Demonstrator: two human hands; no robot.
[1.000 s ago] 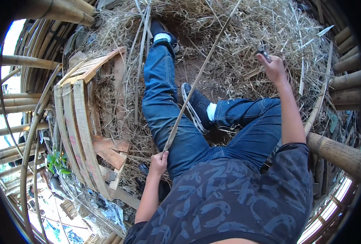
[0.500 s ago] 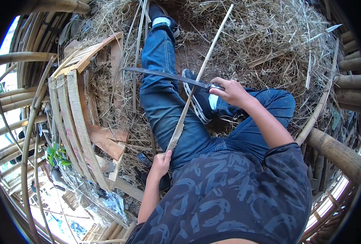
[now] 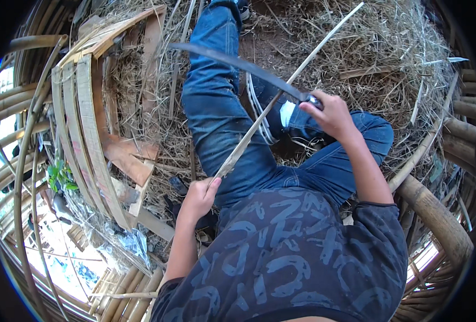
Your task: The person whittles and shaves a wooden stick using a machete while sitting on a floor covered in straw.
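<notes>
My left hand (image 3: 199, 196) is closed around the near end of a long, thin bamboo strip (image 3: 244, 144). The strip slants up and to the right across my jeans, its far end above the straw. My right hand (image 3: 329, 115) grips the dark handle of a machete (image 3: 243, 65). Its long blade points to the upper left and crosses over the strip; whether the edge touches it I cannot tell. Around the near part of the strip the surface looks rough and paler. My legs in blue jeans (image 3: 211, 115) lie beneath both, the right one bent.
A slatted wooden crate (image 3: 95, 145) stands to my left on the straw-strewn ground (image 3: 377, 102). Bamboo poles (image 3: 434, 217) form walls on both sides. A flat wood piece (image 3: 365, 72) lies in the straw, and clear plastic (image 3: 133, 246) sits at the lower left.
My right hand and the machete have moved slightly right, and the blade tilts more steeply up to the left. My left hand shows further left and higher, still holding the strip. The whole view has shifted.
</notes>
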